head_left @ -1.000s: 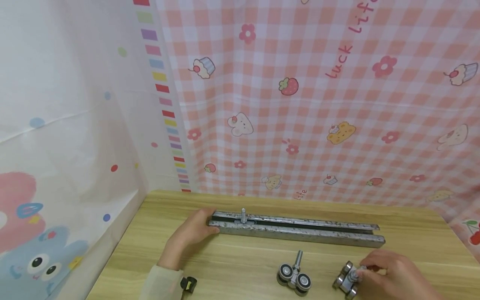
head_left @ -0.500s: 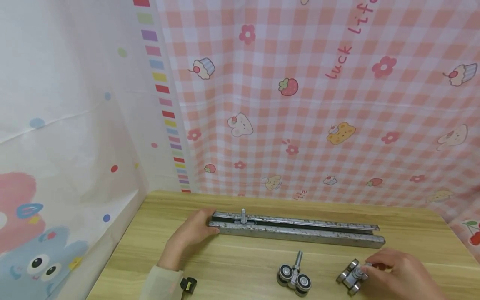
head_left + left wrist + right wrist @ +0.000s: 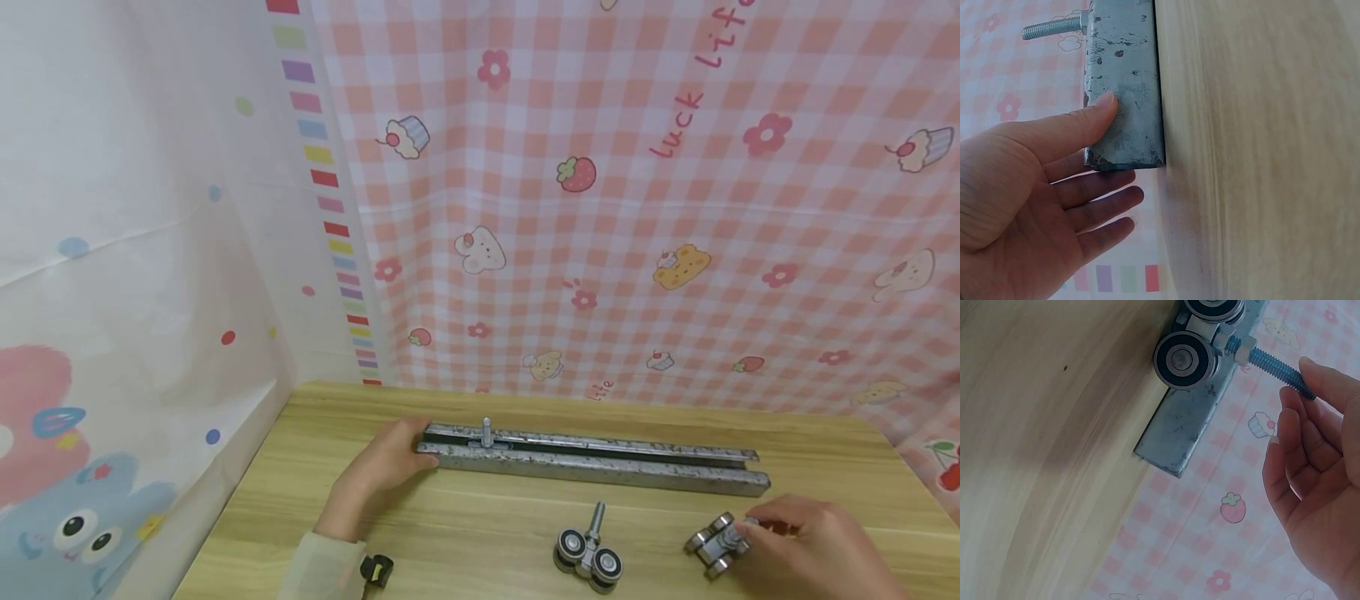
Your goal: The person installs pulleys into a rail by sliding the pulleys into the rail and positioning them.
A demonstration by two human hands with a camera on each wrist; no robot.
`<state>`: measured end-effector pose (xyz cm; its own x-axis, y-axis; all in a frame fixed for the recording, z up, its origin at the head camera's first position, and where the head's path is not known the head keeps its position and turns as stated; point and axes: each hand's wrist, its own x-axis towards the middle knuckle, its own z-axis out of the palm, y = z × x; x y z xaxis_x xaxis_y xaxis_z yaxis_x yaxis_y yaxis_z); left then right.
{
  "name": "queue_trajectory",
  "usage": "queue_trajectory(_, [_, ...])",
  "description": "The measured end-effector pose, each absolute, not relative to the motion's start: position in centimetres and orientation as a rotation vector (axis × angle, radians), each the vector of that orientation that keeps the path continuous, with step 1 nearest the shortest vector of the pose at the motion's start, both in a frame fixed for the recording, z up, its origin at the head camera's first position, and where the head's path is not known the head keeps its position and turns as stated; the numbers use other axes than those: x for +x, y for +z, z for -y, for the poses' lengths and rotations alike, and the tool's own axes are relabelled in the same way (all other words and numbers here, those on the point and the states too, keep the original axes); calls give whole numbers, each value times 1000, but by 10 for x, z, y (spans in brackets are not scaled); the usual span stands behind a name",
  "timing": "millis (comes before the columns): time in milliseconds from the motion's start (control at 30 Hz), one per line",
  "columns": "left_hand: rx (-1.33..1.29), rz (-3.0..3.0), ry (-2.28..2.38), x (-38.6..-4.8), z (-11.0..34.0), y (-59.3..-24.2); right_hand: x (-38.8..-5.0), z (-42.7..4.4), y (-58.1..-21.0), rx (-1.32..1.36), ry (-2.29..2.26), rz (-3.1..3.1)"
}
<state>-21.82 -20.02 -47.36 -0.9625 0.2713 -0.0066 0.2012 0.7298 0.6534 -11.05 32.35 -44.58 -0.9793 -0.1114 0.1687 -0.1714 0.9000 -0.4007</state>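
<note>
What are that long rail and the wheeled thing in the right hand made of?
Rail: metal, probably steel; dull grey, with dark scuffs. Wheeled thing: shiny metal, likely steel, judging by its bright threaded bolt; the black wheel rings could be rubber or plastic.

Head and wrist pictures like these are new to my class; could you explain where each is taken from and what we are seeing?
There is no machine here, only a person's two bare hands. The head view comes from a camera worn on the head, looking forward and down; the other two come from cameras worn on each wrist.

On a wooden table lies a slotted metal rail, with a bolt standing up near its left end. The left hand holds that end. The right hand pinches the threaded stem of a wheeled trolley. Another trolley rests on the table, nearer the camera than the rail. Behind hangs a pink checked cloth.
</note>
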Motion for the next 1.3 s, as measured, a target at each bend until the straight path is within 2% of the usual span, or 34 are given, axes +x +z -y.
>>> queue_trajectory(267, [397, -2833, 1039, -217, 200, -473, -113, -334, -447, 198, 599, 2867])
queue_trajectory(600, [396, -2832, 1047, -218, 200, -474, -116, -348, -456, 374, 614, 2658])
queue_trajectory(1300, [386, -2825, 1067, -217, 199, -471, -125, -367, -455, 156, 572, 2785])
